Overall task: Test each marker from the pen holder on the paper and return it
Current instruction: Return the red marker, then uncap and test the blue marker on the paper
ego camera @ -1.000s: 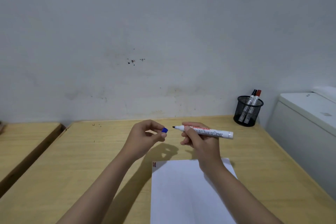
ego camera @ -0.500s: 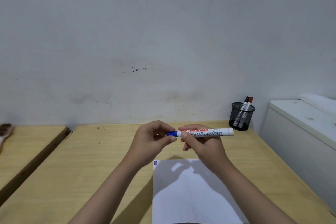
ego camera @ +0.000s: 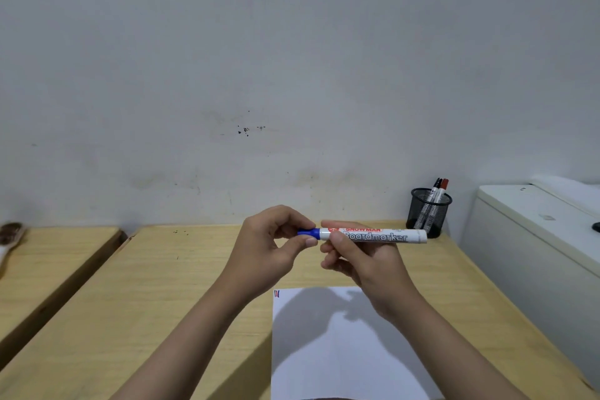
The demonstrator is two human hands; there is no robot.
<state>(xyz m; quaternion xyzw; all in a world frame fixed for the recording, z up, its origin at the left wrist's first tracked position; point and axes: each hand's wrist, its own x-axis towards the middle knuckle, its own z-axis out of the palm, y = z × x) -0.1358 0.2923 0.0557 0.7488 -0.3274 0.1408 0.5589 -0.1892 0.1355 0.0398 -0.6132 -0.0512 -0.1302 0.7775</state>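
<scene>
A white board marker (ego camera: 376,235) with a blue cap (ego camera: 308,232) lies level in the air above the desk. My right hand (ego camera: 360,261) grips its barrel. My left hand (ego camera: 269,243) pinches the blue cap, which sits on the marker's left end. Below the hands lies a white sheet of paper (ego camera: 328,354) with short red and blue strokes (ego camera: 276,293) at its top left corner. The black mesh pen holder (ego camera: 429,216) stands at the back right of the desk and holds a black marker (ego camera: 435,189) and a red marker (ego camera: 443,188).
The wooden desk (ego camera: 156,295) runs up to a pale wall. A gap separates it from a second wooden surface (ego camera: 55,250) at the left, where a brush-like object (ego camera: 9,239) lies. A white appliance (ego camera: 532,237) stands close to the desk's right edge.
A second ago the cap was off, held in my left hand apart from the bare tip. The cap has since been pushed onto the marker. The view has shifted slightly.
</scene>
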